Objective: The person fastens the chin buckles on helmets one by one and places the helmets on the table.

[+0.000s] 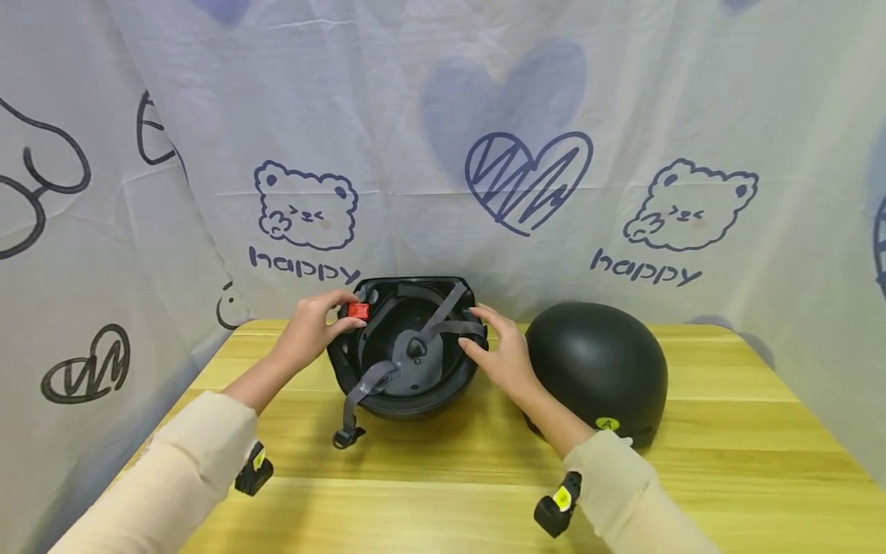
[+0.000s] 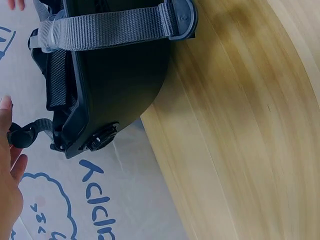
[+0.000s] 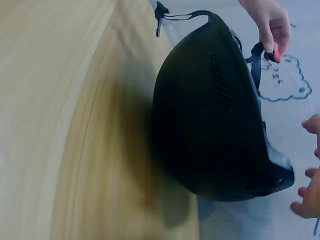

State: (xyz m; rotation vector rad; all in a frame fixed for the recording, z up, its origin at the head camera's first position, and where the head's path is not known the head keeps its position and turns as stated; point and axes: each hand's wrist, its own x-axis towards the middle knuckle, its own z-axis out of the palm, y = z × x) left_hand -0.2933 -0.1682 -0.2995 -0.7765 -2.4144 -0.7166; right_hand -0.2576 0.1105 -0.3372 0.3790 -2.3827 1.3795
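Observation:
A black helmet point(image 1: 417, 408) lies upside down on the table, its lining and grey straps showing. My left hand point(image 1: 314, 327) pinches the red buckle point(image 1: 358, 310) at the helmet's left rim between thumb and fingers. In the right wrist view the same red buckle point(image 3: 274, 53) hangs on a strap just off the rim. A loose strap with a black clip point(image 1: 346, 437) droops over the helmet's front edge. Beside the right rim is my right hand point(image 1: 508, 354), fingers spread and loosely bent. The right wrist view shows a gap between those fingers point(image 3: 311, 127) and the helmet.
A second black helmet point(image 1: 595, 362) sits dome up to the right, with a yellow "A" sticker point(image 1: 607, 424) low on it. Both stand on a wooden table point(image 1: 388, 508). A printed white cloth point(image 1: 415, 154) hangs behind the table and along its sides.

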